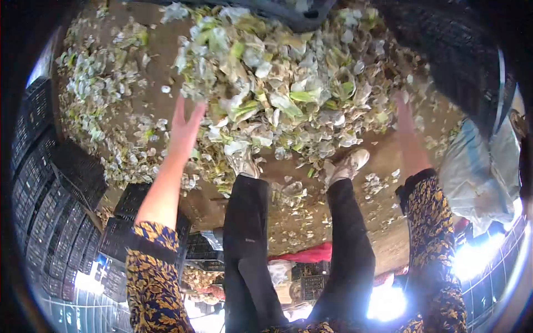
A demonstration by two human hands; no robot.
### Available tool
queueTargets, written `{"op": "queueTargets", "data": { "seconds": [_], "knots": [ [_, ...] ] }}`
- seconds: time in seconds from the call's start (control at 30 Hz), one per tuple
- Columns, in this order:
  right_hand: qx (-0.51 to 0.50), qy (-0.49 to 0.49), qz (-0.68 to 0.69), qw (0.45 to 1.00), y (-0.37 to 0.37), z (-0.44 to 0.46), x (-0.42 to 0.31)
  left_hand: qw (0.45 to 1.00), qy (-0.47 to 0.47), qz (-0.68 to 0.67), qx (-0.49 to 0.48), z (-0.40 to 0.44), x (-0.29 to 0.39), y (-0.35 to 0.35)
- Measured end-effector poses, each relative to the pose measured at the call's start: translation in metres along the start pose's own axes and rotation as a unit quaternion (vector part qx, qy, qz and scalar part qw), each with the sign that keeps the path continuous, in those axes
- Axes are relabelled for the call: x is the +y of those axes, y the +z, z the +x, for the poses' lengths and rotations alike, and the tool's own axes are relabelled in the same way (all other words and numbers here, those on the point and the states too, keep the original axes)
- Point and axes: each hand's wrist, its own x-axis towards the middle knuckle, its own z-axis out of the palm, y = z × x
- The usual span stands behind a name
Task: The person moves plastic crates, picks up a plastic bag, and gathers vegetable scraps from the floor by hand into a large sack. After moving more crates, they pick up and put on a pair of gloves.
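Note:
A broad heap of pale, brown and green leafy peelings (277,83) covers the floor ahead of my feet. My left hand (187,122) reaches to the heap's left side, its thumb and fingers spread apart with nothing visible between them. On the opposite side, my right hand (404,111) is by the heap's right edge. It is blurred and seen edge-on, so its fingers do not show clearly. Both arms are stretched forward with the heap between them. My shoes (348,165) stand apart at the near edge of the peelings.
Black plastic crates (47,222) are stacked along the left. A dark crate-like object (302,19) borders the heap at the top, and another dark mass (461,61) stands upper right. A whitish plastic sack (474,172) sits at right. Pink-red cloth (305,253) lies behind my legs.

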Motion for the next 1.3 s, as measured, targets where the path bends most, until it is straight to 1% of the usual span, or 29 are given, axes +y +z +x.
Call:
{"op": "queueTargets", "data": {
  "seconds": [0.1,0.13,0.2,0.27,0.3,0.37,0.4,0.43,0.47,0.53,0.57,0.6,0.63,0.67,0.7,0.73,0.77,0.8,0.83,0.9,0.93,0.97,1.0,1.03,1.07,1.13,1.17,1.27,1.3],
  "knots": [
    [0.061,0.002,0.005,0.998,0.005,0.083,0.058,1.0,-0.011,-0.009,0.0,0.072,-0.001,0.057],
    [0.075,0.0,0.004,0.997,0.004,0.117,0.074,0.998,-0.047,-0.035,0.024,0.095,-0.007,0.073],
    [-0.025,0.033,0.049,0.998,-0.002,0.172,0.106,0.99,-0.105,-0.072,0.066,0.135,-0.018,0.096],
    [-0.007,0.068,0.054,0.996,0.039,0.151,0.087,0.956,-0.172,-0.237,-0.031,0.141,-0.01,0.115],
    [0.009,0.097,0.06,0.993,0.067,0.135,0.076,0.956,-0.174,-0.235,-0.034,0.157,-0.031,0.122],
    [-0.008,0.109,0.032,0.993,0.102,0.116,0.075,0.945,-0.236,-0.213,-0.075,0.196,-0.08,0.128],
    [-0.007,0.106,0.036,0.994,0.116,0.106,0.072,0.946,-0.231,-0.213,-0.074,0.186,-0.072,0.129],
    [-0.063,0.075,0.056,0.994,0.127,0.089,0.069,0.969,-0.137,-0.183,-0.098,0.155,-0.056,0.132],
    [-0.082,0.082,0.053,0.992,0.14,0.07,0.06,0.981,-0.041,-0.15,-0.12,0.129,-0.037,0.139],
    [-0.121,0.096,0.045,0.987,0.165,0.032,0.045,0.951,-0.066,-0.26,-0.154,0.095,0.014,0.154],
    [-0.17,0.053,0.077,0.981,0.175,0.026,0.049,0.931,-0.194,-0.292,-0.101,0.104,0.013,0.165],
    [-0.218,0.009,0.108,0.97,0.181,0.024,0.05,0.932,-0.192,-0.29,-0.1,0.105,0.012,0.165],
    [-0.218,0.008,0.111,0.97,0.185,0.027,0.049,0.925,-0.186,-0.312,-0.112,0.107,0.011,0.164],
    [-0.193,-0.002,0.044,0.98,0.189,0.032,0.046,0.917,-0.179,-0.333,-0.125,0.108,0.01,0.163],
    [-0.166,-0.012,-0.024,0.986,0.192,0.037,0.042,0.925,-0.179,-0.311,-0.122,0.1,0.031,0.159],
    [-0.166,-0.013,-0.021,0.986,0.195,0.04,0.037,0.927,-0.176,-0.308,-0.121,0.101,0.034,0.158],
    [-0.169,-0.006,-0.001,0.986,0.197,0.042,0.031,0.928,-0.223,-0.282,-0.094,0.101,0.038,0.157],
    [-0.171,-0.004,0.011,0.985,0.195,0.042,0.032,0.926,-0.27,-0.255,-0.067,0.099,0.041,0.157],
    [-0.173,-0.001,0.023,0.985,0.193,0.042,0.033,0.936,-0.247,-0.243,-0.062,0.091,0.027,0.164],
    [-0.188,-0.01,0.053,0.981,0.182,0.032,0.062,0.914,-0.304,-0.262,-0.058,0.07,0.023,0.175],
    [-0.194,-0.013,0.069,0.979,0.172,0.022,0.069,0.9,-0.305,-0.306,-0.056,0.04,0.057,0.169],
    [-0.172,0.03,0.009,0.985,0.154,-0.001,0.048,0.903,-0.303,-0.299,-0.057,0.034,0.052,0.169],
    [-0.168,0.025,0.018,0.985,0.138,-0.011,0.045,0.904,-0.299,-0.289,-0.099,0.036,0.04,0.168],
    [-0.197,0.005,0.061,0.979,0.121,-0.019,0.045,0.903,-0.295,-0.278,-0.14,0.029,0.057,0.165],
    [-0.225,-0.016,0.102,0.969,0.106,-0.026,0.046,0.929,-0.239,-0.267,-0.098,-0.008,0.065,0.168],
    [-0.261,-0.106,0.209,0.936,0.072,-0.047,0.038,0.914,-0.271,-0.291,-0.079,-0.045,0.098,0.168],
    [-0.226,-0.056,0.182,0.955,0.048,-0.062,0.033,0.914,-0.255,-0.301,-0.092,-0.062,0.107,0.168],
    [-0.189,-0.038,0.219,0.957,-0.019,-0.095,0.011,0.911,-0.234,-0.322,-0.112,-0.109,0.134,0.171],
    [-0.18,-0.027,0.21,0.961,-0.04,-0.106,0.002,0.91,-0.196,-0.339,-0.139,-0.124,0.137,0.169]
  ]
}}
